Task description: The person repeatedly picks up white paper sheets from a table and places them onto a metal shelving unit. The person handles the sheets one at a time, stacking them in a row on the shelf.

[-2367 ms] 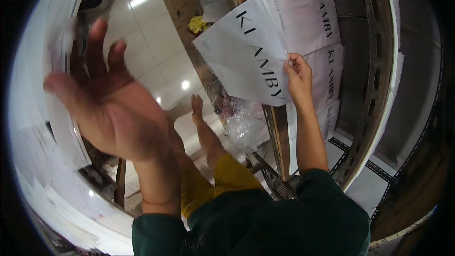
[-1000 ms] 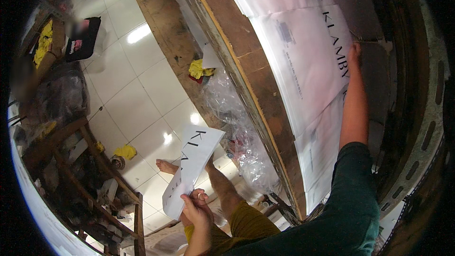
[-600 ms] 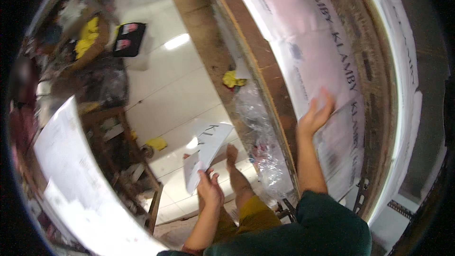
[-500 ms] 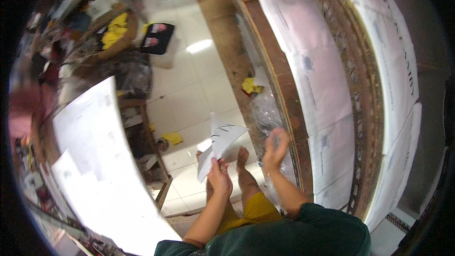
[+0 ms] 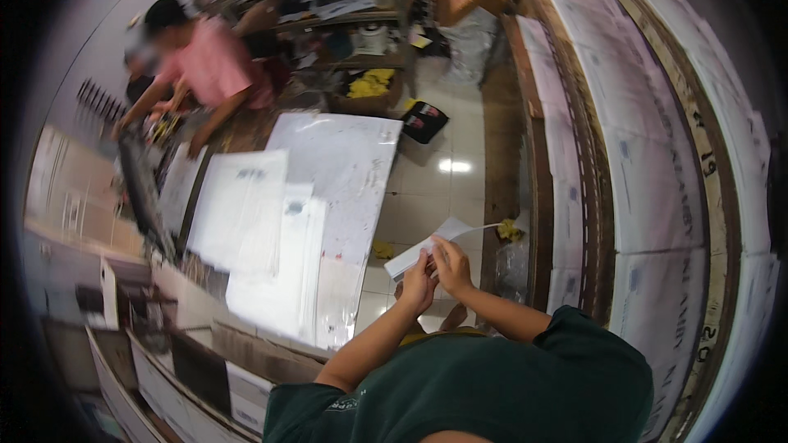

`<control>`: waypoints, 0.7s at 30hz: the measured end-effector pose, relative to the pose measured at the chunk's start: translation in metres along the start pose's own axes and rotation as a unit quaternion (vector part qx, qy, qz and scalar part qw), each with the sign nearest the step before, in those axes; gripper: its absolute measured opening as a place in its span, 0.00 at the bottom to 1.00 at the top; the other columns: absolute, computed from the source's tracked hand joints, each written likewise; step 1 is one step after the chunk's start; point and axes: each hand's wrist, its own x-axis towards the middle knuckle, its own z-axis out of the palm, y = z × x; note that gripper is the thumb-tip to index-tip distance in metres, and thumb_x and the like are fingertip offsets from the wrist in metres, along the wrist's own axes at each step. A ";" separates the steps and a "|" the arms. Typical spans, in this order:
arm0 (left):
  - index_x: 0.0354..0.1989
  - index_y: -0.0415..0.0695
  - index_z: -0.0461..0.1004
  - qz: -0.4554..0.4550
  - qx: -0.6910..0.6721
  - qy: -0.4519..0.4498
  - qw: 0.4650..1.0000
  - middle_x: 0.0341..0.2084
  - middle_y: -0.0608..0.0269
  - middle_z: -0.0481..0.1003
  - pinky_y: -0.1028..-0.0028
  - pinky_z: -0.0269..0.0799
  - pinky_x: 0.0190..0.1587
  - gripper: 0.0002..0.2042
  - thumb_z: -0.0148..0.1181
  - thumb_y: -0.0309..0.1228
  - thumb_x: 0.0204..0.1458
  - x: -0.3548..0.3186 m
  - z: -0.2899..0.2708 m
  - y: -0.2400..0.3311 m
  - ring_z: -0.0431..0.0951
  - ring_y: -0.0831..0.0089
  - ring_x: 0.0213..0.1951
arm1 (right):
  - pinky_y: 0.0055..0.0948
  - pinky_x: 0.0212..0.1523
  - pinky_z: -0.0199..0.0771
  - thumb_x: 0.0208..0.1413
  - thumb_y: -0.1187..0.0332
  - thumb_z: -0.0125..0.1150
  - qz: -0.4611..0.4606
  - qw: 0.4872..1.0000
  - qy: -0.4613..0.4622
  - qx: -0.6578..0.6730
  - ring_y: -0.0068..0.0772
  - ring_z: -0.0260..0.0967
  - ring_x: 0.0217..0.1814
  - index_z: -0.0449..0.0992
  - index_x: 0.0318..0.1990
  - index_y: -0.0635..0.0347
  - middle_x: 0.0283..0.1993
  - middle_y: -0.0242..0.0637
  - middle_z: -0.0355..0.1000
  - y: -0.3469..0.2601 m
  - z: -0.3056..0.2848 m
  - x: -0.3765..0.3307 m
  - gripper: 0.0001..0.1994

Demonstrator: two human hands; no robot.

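Observation:
A white sheet of paper (image 5: 408,258), bent so that one part of it stands up and runs off to the right, is held in front of my body. The fingers of my left hand (image 5: 418,289) are closed on its lower edge. Right beside it, my right hand (image 5: 451,268) has its fingers bent onto the same sheet, close to the left fingertips. The paper partly hides the fingertips, and below the hands a bare foot shows.
To the left, large white sheets (image 5: 242,213) lie on a white-topped table (image 5: 361,172). Long racks (image 5: 657,197) draped with printed white fabric run along the right. A person in a pink shirt (image 5: 217,61) leans over the far table end. A black printed cloth (image 5: 424,121) lies on the tiled floor.
My right hand, raised apart on the right before, has come over to the paper and now grips it beside my left hand. The view has swung left, bringing in more table and a person.

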 end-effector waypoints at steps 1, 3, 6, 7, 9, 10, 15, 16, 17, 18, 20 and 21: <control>0.43 0.43 0.65 -0.014 -0.001 -0.014 1.000 0.36 0.64 0.69 0.74 0.65 0.40 0.16 0.48 0.42 0.53 -0.012 -0.001 0.003 0.68 0.75 0.38 | 0.32 0.42 0.64 0.50 0.66 0.51 0.031 0.999 -0.012 0.025 0.42 0.67 0.40 0.70 0.42 0.64 0.38 0.46 0.69 0.004 -0.002 0.003 0.14; 0.45 0.47 0.65 -0.077 0.076 -0.041 0.993 0.37 0.66 0.68 0.76 0.65 0.39 0.17 0.49 0.45 0.52 -0.036 -0.003 0.008 0.68 0.77 0.38 | 0.30 0.41 0.64 0.48 0.69 0.53 0.055 0.998 0.004 0.033 0.37 0.66 0.41 0.70 0.42 0.65 0.39 0.44 0.70 0.005 -0.009 0.014 0.14; 0.47 0.52 0.65 -0.089 0.116 -0.087 0.985 0.39 0.69 0.67 0.77 0.64 0.39 0.19 0.51 0.47 0.50 -0.070 -0.031 0.010 0.67 0.80 0.38 | 0.24 0.40 0.63 0.39 0.80 0.51 -0.030 0.994 0.100 0.022 0.26 0.63 0.36 0.70 0.38 0.64 0.36 0.35 0.68 0.012 -0.034 0.037 0.14; 0.47 0.52 0.66 -0.074 0.114 -0.087 0.987 0.39 0.69 0.67 0.77 0.64 0.39 0.19 0.51 0.47 0.50 -0.088 -0.039 0.015 0.67 0.80 0.38 | 0.24 0.42 0.62 0.38 0.81 0.48 -0.032 0.991 0.124 -0.025 0.27 0.62 0.39 0.69 0.36 0.65 0.36 0.36 0.66 0.025 -0.040 0.042 0.13; 0.46 0.52 0.66 -0.040 0.105 -0.065 0.992 0.37 0.70 0.67 0.76 0.63 0.39 0.19 0.52 0.48 0.48 -0.113 -0.064 0.024 0.67 0.80 0.37 | 0.24 0.42 0.61 0.39 0.82 0.45 0.004 0.989 0.126 0.082 0.27 0.61 0.37 0.67 0.36 0.65 0.35 0.34 0.64 0.002 -0.050 0.040 0.13; 0.46 0.52 0.66 -0.026 0.086 -0.027 0.996 0.37 0.70 0.67 0.76 0.63 0.39 0.19 0.52 0.48 0.48 -0.124 -0.084 0.028 0.67 0.80 0.37 | 0.23 0.40 0.61 0.39 0.82 0.44 -0.053 0.990 0.123 0.036 0.26 0.60 0.36 0.65 0.37 0.64 0.35 0.34 0.62 0.022 -0.054 0.042 0.14; 0.42 0.52 0.68 0.035 0.005 0.084 0.996 0.32 0.72 0.67 0.78 0.63 0.36 0.18 0.53 0.49 0.47 -0.146 -0.138 0.065 0.67 0.82 0.33 | 0.24 0.36 0.63 0.41 0.81 0.43 -0.053 0.979 0.193 0.043 0.27 0.60 0.37 0.64 0.40 0.62 0.38 0.38 0.61 0.047 -0.062 0.051 0.15; 0.41 0.52 0.68 0.041 -0.007 0.100 0.994 0.32 0.73 0.67 0.78 0.63 0.36 0.18 0.53 0.48 0.47 -0.143 -0.145 0.070 0.66 0.82 0.33 | 0.24 0.36 0.64 0.41 0.80 0.43 -0.020 0.976 0.209 0.053 0.27 0.60 0.37 0.64 0.40 0.61 0.39 0.38 0.61 0.029 -0.061 0.041 0.15; 0.39 0.51 0.68 0.060 -0.011 0.094 0.994 0.30 0.73 0.66 0.78 0.63 0.35 0.16 0.53 0.48 0.47 -0.140 -0.150 0.078 0.66 0.82 0.31 | 0.25 0.35 0.64 0.41 0.80 0.43 0.014 0.973 0.223 0.063 0.28 0.61 0.37 0.64 0.40 0.61 0.39 0.39 0.61 0.017 -0.060 0.036 0.15; 0.41 0.50 0.68 0.066 -0.011 0.080 0.995 0.32 0.71 0.65 0.77 0.62 0.37 0.18 0.52 0.48 0.48 -0.138 -0.150 0.086 0.65 0.80 0.34 | 0.25 0.34 0.65 0.42 0.80 0.43 0.013 0.974 0.220 0.055 0.28 0.61 0.36 0.64 0.41 0.60 0.39 0.39 0.62 0.021 -0.063 0.038 0.15; 0.44 0.49 0.67 0.075 -0.007 0.056 0.996 0.36 0.66 0.63 0.75 0.60 0.41 0.20 0.50 0.48 0.48 -0.138 -0.152 0.101 0.62 0.75 0.39 | 0.25 0.33 0.65 0.42 0.79 0.43 0.019 0.975 0.217 0.039 0.29 0.62 0.35 0.64 0.42 0.59 0.38 0.40 0.63 0.037 -0.065 0.040 0.16; 0.42 0.49 0.67 0.078 -0.010 0.055 0.995 0.34 0.68 0.64 0.75 0.60 0.40 0.18 0.51 0.48 0.48 -0.137 -0.152 0.108 0.63 0.76 0.37 | 0.25 0.35 0.65 0.42 0.80 0.43 0.040 0.974 0.211 0.072 0.29 0.62 0.36 0.64 0.42 0.59 0.38 0.39 0.63 0.033 -0.063 0.037 0.16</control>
